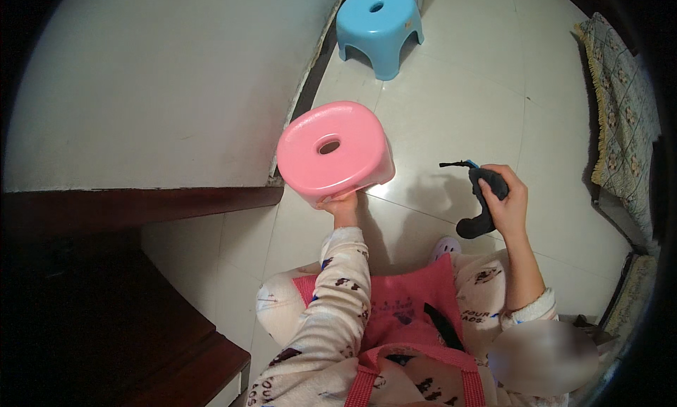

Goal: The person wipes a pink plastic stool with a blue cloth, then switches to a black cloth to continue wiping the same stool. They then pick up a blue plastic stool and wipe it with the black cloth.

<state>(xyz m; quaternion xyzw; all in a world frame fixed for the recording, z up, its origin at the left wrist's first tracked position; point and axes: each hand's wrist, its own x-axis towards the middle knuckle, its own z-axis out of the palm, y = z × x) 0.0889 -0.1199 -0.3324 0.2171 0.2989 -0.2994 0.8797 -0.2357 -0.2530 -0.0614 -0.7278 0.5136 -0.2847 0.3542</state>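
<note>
A pink plastic stool (pixel 338 169) with an oval hole in its seat is tilted in front of me. My left hand (pixel 342 205) grips its near lower edge, the fingers partly hidden beneath it. To the right, my right hand (pixel 508 200) is closed around a curved, dark, soft-looking item (pixel 473 228). A thin black cord with a bit of blue sticks out from the top of that item; its exact kind is unclear. The two hands are well apart, with the pink stool and the dark item not touching.
A blue plastic stool (pixel 378 23) stands on the tiled floor (pixel 460 105) farther ahead, beside a pale wall (pixel 158 89). Dark wooden furniture (pixel 174 333) is at lower left. A fringed, flower-patterned cloth (pixel 619 121) hangs at right. My lap bears a red apron (pixel 407 296).
</note>
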